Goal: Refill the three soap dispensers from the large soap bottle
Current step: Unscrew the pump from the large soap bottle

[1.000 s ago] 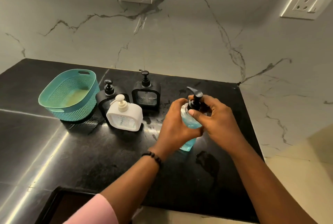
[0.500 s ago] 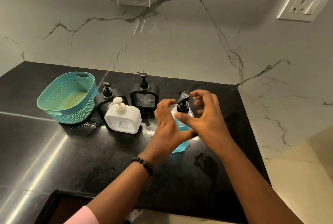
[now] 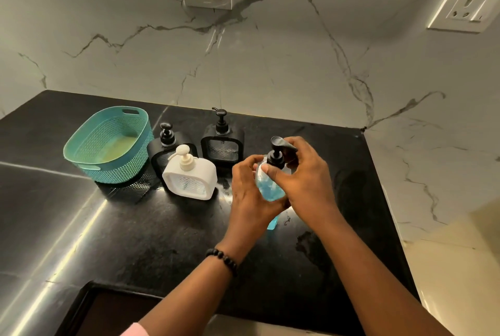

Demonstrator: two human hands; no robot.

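Pump top being worked loose on the desk (image 3: pixel 135 227)

The soap bottle (image 3: pixel 270 186) is steadied by the left hand (image 3: pixel 250 195), fingers wrapped round it, so the pump collar (image 3: pixel 276 163) can be pinched by the right hand (image 3: pixel 308 186).

Teal basket (image 3: pixel 108 146) on black counter (image 3: pixel 81 227)

Both arms reach forward, converging. The left hand (image 3: pixel 250 195) wraps the bottle (image 3: pixel 269 186) from the left, fingers curled round its body, thumb up near the neck; a beaded band circles that wrist. The right hand (image 3: pixel 308 184) closes on the pump (image 3: pixel 277 151) from the right, thumb across the collar, fingers arched over the head.
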